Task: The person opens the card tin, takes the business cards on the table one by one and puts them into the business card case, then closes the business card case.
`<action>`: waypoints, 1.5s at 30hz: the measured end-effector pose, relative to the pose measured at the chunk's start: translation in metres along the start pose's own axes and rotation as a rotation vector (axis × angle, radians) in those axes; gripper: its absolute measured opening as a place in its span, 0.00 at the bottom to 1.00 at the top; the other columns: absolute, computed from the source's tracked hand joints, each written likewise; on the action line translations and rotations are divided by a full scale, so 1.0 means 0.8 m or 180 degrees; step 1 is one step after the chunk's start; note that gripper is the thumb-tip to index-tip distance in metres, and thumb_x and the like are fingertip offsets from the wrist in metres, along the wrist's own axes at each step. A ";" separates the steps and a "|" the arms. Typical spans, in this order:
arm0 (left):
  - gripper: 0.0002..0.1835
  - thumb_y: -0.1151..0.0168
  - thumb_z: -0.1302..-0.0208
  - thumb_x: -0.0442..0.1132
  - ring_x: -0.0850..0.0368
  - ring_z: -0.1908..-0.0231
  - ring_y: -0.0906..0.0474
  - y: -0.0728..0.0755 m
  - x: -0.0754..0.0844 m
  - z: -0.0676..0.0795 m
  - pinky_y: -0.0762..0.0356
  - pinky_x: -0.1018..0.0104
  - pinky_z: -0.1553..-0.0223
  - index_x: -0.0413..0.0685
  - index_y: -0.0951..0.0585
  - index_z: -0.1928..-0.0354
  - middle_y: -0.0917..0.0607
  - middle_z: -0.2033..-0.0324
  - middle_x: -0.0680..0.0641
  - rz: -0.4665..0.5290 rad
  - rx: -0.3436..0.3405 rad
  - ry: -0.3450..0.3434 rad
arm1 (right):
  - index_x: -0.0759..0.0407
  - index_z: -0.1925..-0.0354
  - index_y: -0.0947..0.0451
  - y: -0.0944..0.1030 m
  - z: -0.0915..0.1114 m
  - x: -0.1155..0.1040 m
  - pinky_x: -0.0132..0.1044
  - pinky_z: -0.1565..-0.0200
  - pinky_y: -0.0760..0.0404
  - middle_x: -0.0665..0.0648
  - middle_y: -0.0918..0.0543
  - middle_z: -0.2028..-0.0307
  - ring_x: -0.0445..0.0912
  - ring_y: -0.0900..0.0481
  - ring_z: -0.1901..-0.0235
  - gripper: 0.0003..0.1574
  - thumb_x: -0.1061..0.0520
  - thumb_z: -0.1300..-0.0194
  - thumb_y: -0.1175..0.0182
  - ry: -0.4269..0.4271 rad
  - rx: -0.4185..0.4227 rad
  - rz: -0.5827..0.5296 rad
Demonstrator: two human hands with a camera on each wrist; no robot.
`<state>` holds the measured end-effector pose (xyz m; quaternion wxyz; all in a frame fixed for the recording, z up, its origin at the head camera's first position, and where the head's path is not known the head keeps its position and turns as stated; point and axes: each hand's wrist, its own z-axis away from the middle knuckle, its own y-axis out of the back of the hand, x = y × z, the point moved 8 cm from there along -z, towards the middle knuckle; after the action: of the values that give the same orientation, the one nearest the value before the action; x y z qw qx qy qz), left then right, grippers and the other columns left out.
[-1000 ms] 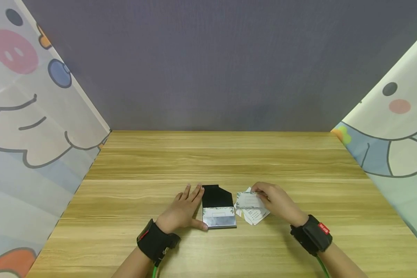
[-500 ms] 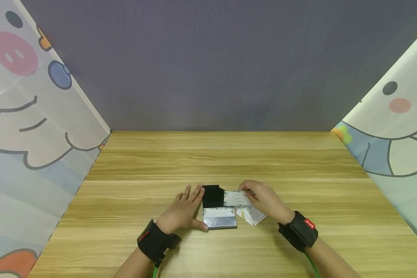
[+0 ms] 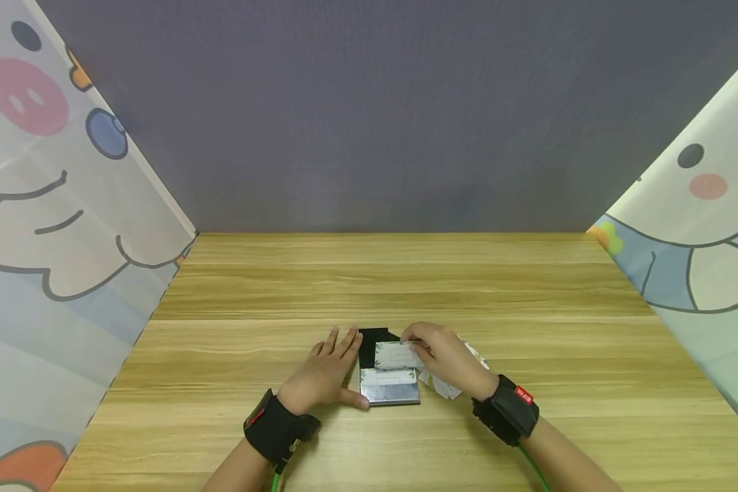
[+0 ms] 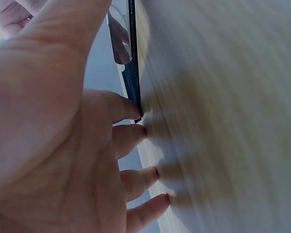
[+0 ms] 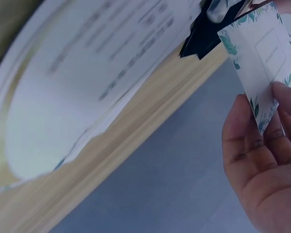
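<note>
Card (image 3: 395,355) pinched at its right end between thumb and fingers of the right hand (image 3: 445,359), above the unfolded case (image 3: 390,394); the end grip presumably leaves its far end unobstructed; left hand (image 3: 322,376) lies spread on the counter (image 3: 283,273), grasping nothing, thumb and forefinger against the case's left side, apparently to steady it; loose cards (image 3: 445,389) overlap just right of the case, likely for easy reach; count: hands, two; case, one; held card, seemingly one; printed face (image 3: 386,376) showing in the case, one; loose cards, several, partly hidden, exact number undeterminable.
</note>
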<state>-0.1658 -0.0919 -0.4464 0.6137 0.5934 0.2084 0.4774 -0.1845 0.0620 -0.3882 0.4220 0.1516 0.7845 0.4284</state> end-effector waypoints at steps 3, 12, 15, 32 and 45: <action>0.61 0.41 0.61 0.70 0.33 0.34 0.59 -0.001 -0.001 -0.001 0.45 0.38 0.39 0.39 0.51 0.31 0.51 0.30 0.37 -0.0008 0.0001 0.0008 | 0.58 0.62 0.22 -0.004 -0.002 -0.004 0.36 0.70 0.20 0.54 0.17 0.64 0.39 0.23 0.68 0.11 0.69 0.43 0.42 0.0012 -0.0001 -0.0046; 0.61 0.41 0.60 0.70 0.33 0.34 0.59 0.002 0.002 0.001 0.45 0.38 0.39 0.38 0.50 0.31 0.50 0.30 0.37 0.0010 0.0005 -0.0008 | 0.58 0.62 0.22 -0.018 -0.005 -0.011 0.37 0.69 0.20 0.55 0.17 0.62 0.40 0.23 0.67 0.12 0.70 0.43 0.43 0.0091 -0.0043 -0.0203; 0.60 0.41 0.60 0.70 0.33 0.34 0.59 0.002 0.002 0.001 0.44 0.37 0.39 0.38 0.50 0.31 0.50 0.30 0.37 0.0022 0.0000 -0.0014 | 0.58 0.62 0.22 -0.022 -0.005 -0.012 0.37 0.68 0.19 0.55 0.17 0.62 0.40 0.22 0.65 0.12 0.70 0.43 0.43 0.0104 -0.0071 -0.0190; 0.61 0.40 0.60 0.69 0.33 0.34 0.59 0.002 0.002 0.001 0.45 0.38 0.39 0.38 0.50 0.31 0.50 0.30 0.37 0.0029 0.0000 0.0015 | 0.58 0.61 0.23 -0.040 -0.004 -0.003 0.38 0.68 0.20 0.56 0.17 0.61 0.41 0.23 0.66 0.13 0.70 0.44 0.43 -0.0013 -0.0237 -0.0142; 0.60 0.40 0.59 0.69 0.32 0.34 0.59 0.004 0.004 0.002 0.45 0.37 0.40 0.37 0.50 0.31 0.49 0.31 0.36 0.0035 0.0031 -0.0041 | 0.59 0.57 0.23 -0.052 0.004 -0.003 0.41 0.62 0.19 0.54 0.22 0.61 0.44 0.24 0.62 0.14 0.67 0.44 0.42 0.0104 -0.0560 0.0024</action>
<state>-0.1643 -0.0909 -0.4421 0.6094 0.6006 0.2036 0.4759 -0.1754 0.0380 -0.4211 0.4191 0.1099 0.7501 0.4996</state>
